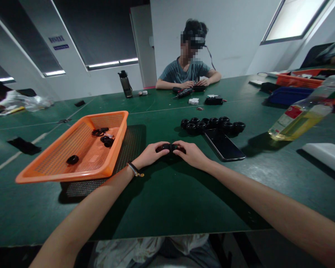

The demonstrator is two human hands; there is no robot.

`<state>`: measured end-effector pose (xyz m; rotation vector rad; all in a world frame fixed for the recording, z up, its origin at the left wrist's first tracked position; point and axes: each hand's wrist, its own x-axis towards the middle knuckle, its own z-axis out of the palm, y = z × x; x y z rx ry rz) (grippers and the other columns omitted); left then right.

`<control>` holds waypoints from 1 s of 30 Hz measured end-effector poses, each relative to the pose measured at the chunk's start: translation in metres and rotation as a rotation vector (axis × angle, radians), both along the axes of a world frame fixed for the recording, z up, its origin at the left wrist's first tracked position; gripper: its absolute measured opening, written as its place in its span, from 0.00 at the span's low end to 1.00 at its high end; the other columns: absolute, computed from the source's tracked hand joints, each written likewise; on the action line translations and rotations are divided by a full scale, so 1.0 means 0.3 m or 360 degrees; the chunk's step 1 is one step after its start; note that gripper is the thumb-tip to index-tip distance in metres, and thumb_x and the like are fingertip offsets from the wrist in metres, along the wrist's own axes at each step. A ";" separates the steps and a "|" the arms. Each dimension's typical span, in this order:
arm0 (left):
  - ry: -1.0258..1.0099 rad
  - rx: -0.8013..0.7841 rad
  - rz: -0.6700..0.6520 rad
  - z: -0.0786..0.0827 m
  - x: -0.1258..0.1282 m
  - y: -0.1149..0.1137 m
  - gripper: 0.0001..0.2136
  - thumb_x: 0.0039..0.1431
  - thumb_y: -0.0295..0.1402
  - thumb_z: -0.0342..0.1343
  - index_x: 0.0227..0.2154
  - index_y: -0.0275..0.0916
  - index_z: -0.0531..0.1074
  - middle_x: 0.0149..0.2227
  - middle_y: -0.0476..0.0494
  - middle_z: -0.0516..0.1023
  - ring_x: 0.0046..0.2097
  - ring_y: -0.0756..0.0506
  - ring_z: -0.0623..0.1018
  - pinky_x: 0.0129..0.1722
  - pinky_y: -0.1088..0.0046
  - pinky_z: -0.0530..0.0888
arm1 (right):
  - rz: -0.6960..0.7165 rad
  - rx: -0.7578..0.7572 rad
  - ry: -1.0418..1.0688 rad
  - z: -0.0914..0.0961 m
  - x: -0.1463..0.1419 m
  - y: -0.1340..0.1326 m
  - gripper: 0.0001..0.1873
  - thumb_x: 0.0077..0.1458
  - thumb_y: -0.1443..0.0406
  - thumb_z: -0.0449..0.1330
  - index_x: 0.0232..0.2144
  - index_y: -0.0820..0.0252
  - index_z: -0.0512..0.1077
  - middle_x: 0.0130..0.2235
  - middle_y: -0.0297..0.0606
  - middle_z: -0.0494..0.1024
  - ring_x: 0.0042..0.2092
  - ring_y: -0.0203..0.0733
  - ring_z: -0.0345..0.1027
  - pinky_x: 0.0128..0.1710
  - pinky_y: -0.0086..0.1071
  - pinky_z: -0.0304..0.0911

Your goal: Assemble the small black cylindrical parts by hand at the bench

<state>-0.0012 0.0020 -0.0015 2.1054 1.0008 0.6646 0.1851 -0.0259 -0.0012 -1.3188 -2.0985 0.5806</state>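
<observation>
Just above the green table, my left hand (154,152) and my right hand (190,153) meet in front of me. Between their fingertips is a small black round part (171,147), gripped from both sides. Its exact kind is mostly hidden by my fingers. Beyond my right hand sits a cluster of several similar black round parts (209,124), with a dark smartphone (223,144) lying against its near side. To the left of my left hand stands an orange mesh basket (106,173) with a few black rings and pieces (72,159) inside.
A tilted bottle of yellow liquid (301,118) stands at the right, near a white box (328,156). Orange and blue bins (290,96) lie farther right. Across the table (156,208) a person (188,70) works beside a power drill (184,93). A dark water bottle (125,85) stands at the back.
</observation>
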 end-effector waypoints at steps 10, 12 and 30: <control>0.0012 -0.0015 0.0014 0.001 0.000 -0.001 0.18 0.54 0.35 0.51 0.47 0.32 0.67 0.44 0.39 0.73 0.44 0.44 0.73 0.45 0.67 0.68 | 0.0014 -0.0040 -0.0011 -0.002 0.004 0.002 0.12 0.53 0.67 0.54 0.41 0.63 0.67 0.31 0.38 0.76 0.32 0.40 0.70 0.32 0.32 0.62; 0.0011 -0.0012 0.0014 0.000 0.000 -0.001 0.18 0.54 0.35 0.52 0.47 0.33 0.67 0.44 0.39 0.74 0.44 0.44 0.73 0.45 0.67 0.68 | 0.0014 -0.0035 -0.0007 -0.004 0.004 0.003 0.12 0.53 0.67 0.54 0.41 0.63 0.67 0.30 0.38 0.76 0.32 0.40 0.70 0.32 0.32 0.62; -0.0014 0.0041 0.0024 -0.006 0.001 0.004 0.17 0.54 0.35 0.51 0.46 0.34 0.67 0.44 0.40 0.74 0.44 0.45 0.73 0.46 0.68 0.67 | 0.0009 0.0168 0.0051 -0.019 0.007 0.005 0.18 0.47 0.70 0.59 0.42 0.59 0.66 0.34 0.36 0.74 0.34 0.39 0.68 0.35 0.34 0.63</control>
